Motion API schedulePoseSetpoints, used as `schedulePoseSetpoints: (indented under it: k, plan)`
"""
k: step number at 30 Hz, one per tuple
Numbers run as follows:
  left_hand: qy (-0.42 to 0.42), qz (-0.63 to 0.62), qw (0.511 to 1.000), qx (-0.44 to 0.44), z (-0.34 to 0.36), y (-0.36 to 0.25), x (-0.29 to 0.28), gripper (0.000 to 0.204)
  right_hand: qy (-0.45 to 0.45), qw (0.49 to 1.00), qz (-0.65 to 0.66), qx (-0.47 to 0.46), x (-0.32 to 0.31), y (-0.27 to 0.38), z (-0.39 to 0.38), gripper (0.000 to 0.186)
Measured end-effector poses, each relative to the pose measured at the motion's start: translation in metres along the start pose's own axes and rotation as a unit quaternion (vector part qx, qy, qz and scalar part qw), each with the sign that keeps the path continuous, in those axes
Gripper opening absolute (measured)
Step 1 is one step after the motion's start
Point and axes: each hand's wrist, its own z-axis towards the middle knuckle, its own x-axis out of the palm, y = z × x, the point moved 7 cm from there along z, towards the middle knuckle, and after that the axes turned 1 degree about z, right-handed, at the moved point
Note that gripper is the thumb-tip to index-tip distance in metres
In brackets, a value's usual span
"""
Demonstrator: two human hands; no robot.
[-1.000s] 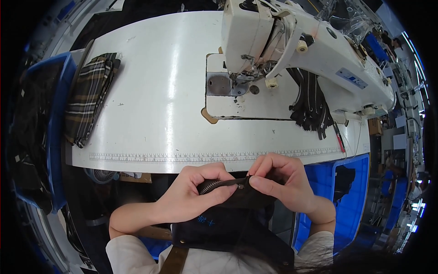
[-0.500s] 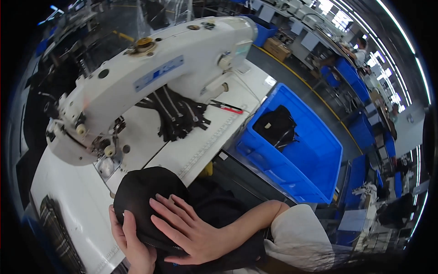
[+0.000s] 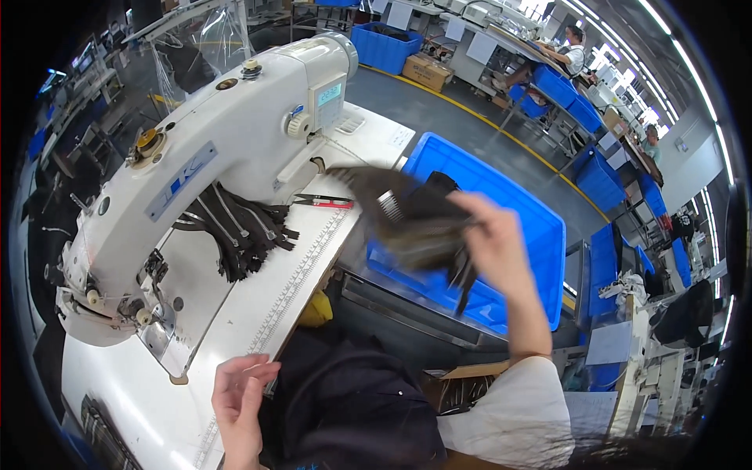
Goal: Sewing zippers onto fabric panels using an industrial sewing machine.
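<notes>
My right hand (image 3: 497, 243) is raised at the right, its fingers pinching the edge of a dark fabric piece (image 3: 411, 223). That piece is smeared by motion and hangs over the near left side of a blue plastic bin (image 3: 551, 301); a pale label shows on it. Down at the table's front edge, my left hand (image 3: 241, 403) is empty, fingers loosely curled and apart. Several black zippers (image 3: 243, 235) with metal teeth lie in a bunch under the arm of a white sewing machine (image 3: 235, 106). Thread snips (image 3: 323, 201) with red on the handle rest beside them.
A ruler strip (image 3: 290, 286) runs along the table edge. Dark cloth (image 3: 345, 392) covers my lap. Plaid fabric (image 3: 106, 431) lies at the lower left. Beyond a yellow floor line stand a cardboard box (image 3: 428, 72), more blue bins (image 3: 384, 53) and a seated person (image 3: 572, 55).
My right hand has carried the dark fabric piece from my lap up and right to the blue bin. My left hand has let go of it. The view has shifted right.
</notes>
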Motion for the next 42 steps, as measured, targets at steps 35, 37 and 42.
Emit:
schedulePoseSetpoints:
  k: [35, 37, 42]
  plan:
    - [-0.332, 0.269, 0.903, 0.034, -0.121, -0.015, -0.230, 0.020, 0.138, 0.979, -0.149, 0.004, 0.134, -0.075, 0.025, 0.013]
    - [-0.450, 0.479, 0.753, 0.034, -0.151, -0.041, -0.280, 0.012, 0.150, 0.973, -0.114, -0.131, 0.160, -0.009, 0.018, 0.011]
    - [-0.538, 0.611, 0.581, -0.011, -0.221, -0.019, -0.378, 0.016, 0.226, 0.916, -0.031, -0.329, 0.210, 0.087, -0.012, 0.011]
